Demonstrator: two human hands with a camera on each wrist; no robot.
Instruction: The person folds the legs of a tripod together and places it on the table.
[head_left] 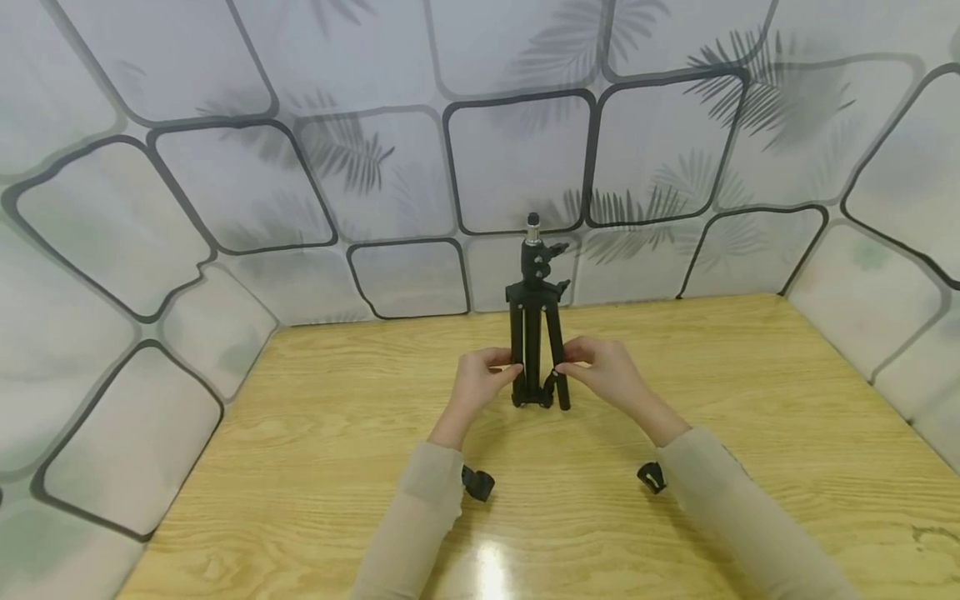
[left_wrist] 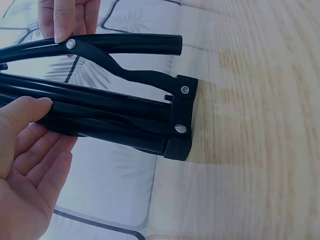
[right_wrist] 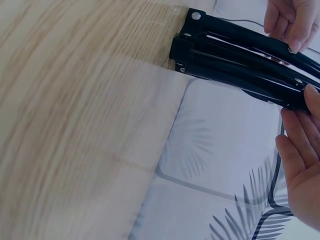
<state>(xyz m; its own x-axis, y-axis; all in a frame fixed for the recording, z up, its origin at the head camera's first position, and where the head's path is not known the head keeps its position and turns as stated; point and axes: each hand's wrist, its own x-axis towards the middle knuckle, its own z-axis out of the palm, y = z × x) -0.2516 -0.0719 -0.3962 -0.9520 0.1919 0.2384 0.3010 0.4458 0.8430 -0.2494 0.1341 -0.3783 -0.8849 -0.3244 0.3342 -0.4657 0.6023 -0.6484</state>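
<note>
A black tripod stand (head_left: 533, 333) with a silver tip stands upright on the wooden table, its legs folded nearly together. My left hand (head_left: 477, 382) pinches the left leg between thumb and fingers; the left wrist view shows that hand (left_wrist: 30, 165) from close by. On the other side, my right hand (head_left: 606, 373) pinches the right leg (left_wrist: 150, 44), which angles a little outward from the centre. A curved brace (left_wrist: 120, 70) links that leg to the bottom bracket (left_wrist: 182, 117). In the right wrist view the right thumb and fingers (right_wrist: 295, 135) are on the leg.
The wooden table (head_left: 322, 467) reaches back to a wall covering (head_left: 397, 183) patterned with outlined blocks and leaves, which also rises on both sides. A small black piece (head_left: 477, 483) shows beside the left sleeve, and another black piece (head_left: 652, 477) beside the right sleeve.
</note>
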